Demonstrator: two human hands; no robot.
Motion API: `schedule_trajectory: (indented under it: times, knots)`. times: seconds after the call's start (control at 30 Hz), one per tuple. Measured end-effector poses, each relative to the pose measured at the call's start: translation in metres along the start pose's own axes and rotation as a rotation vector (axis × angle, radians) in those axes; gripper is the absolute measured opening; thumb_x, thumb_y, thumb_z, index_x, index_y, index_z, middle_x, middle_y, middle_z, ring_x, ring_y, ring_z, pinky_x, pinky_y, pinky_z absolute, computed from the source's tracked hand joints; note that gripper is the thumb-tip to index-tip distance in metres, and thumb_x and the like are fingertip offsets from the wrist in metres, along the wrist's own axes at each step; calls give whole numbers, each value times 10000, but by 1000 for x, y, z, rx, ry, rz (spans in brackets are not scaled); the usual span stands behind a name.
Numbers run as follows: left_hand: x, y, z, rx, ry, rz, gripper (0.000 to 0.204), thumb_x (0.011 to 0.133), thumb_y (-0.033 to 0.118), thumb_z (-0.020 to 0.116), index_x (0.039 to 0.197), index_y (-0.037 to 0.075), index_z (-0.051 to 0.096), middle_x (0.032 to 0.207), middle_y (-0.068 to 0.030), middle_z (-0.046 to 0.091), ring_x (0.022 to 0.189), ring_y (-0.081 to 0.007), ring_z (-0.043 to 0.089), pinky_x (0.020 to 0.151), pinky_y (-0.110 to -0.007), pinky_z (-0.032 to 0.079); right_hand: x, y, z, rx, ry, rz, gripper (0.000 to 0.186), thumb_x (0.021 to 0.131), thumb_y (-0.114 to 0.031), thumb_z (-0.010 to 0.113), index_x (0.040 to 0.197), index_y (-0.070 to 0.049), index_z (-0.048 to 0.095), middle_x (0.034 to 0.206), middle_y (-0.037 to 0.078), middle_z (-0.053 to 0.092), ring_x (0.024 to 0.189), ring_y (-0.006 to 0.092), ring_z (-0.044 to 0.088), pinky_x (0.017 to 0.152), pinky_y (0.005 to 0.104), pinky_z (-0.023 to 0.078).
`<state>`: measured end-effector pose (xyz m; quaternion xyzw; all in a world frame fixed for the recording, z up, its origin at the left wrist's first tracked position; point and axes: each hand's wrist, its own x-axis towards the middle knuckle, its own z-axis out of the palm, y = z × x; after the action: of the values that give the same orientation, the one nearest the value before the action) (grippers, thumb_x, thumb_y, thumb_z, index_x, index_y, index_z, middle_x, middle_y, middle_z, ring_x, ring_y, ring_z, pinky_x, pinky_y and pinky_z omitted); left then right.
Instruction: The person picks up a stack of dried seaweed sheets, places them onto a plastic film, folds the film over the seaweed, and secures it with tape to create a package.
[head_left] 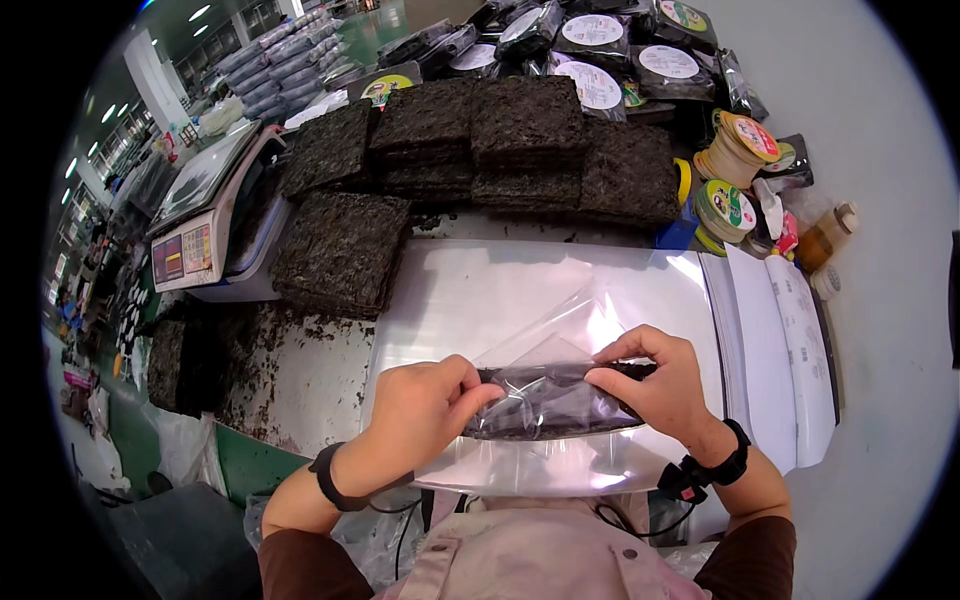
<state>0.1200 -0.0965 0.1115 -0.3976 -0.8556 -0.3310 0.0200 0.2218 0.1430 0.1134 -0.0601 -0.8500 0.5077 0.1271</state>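
In front of me lies a block of dark dried seaweed [500,433], partly covered by clear plastic film [540,388]. My left hand [425,405] grips the film at the block's left end, its thumb pressed against curled fingers. At the right end, my right hand [665,385] pinches the film's upper edge between thumb and fingers. A loose, pointed part of the film stands up beyond the block. Under it all is a stack of glossy clear sheets [460,290].
Seaweed stacks [345,255] line the far side. At left stands a digital scale [190,250]. Label rolls [725,205], a bottle [828,235] and white paper sheets [750,370] are at right. Black packages with round labels [590,85] pile up behind.
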Motion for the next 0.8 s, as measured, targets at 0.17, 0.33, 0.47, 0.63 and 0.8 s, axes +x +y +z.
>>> schedule_trajectory:
  times: [0.17,0.33,0.47,0.63,0.8]
  knots:
    - [8,6,-2,52,-8,6,278,724,293,772,676,81,599,476,-30,536,425,-189,542,409,-284,396,1,6,-1,82,4,32,179,741,-110,760,792,9,636,757,73,675,691,125,631,669,244,509]
    - [-3,10,-1,-26,92,102,231,690,177,807,695,63,606,523,-30,557,460,-151,508,446,-266,371,3,16,-1,204,26,63,146,763,-89,738,761,9,631,729,66,674,664,108,623,650,234,505]
    - [3,3,12,74,205,118,290,650,226,827,688,82,578,507,-3,503,460,-160,491,423,-285,363,3,13,-1,104,91,15,310,690,-173,807,851,-3,604,860,92,644,791,156,601,720,277,482]
    - [12,-3,5,-76,151,267,323,593,293,844,754,95,646,549,27,528,559,-157,504,496,-284,382,-4,14,-12,-235,284,-418,634,544,-318,890,990,-34,542,1042,116,552,919,237,507,776,344,421]
    - [15,-13,7,-290,82,511,299,626,239,839,848,99,695,733,-5,642,668,-188,573,612,-291,457,-3,17,-14,-86,-15,-584,353,539,-303,883,721,-117,646,634,-19,587,547,169,490,520,276,389]
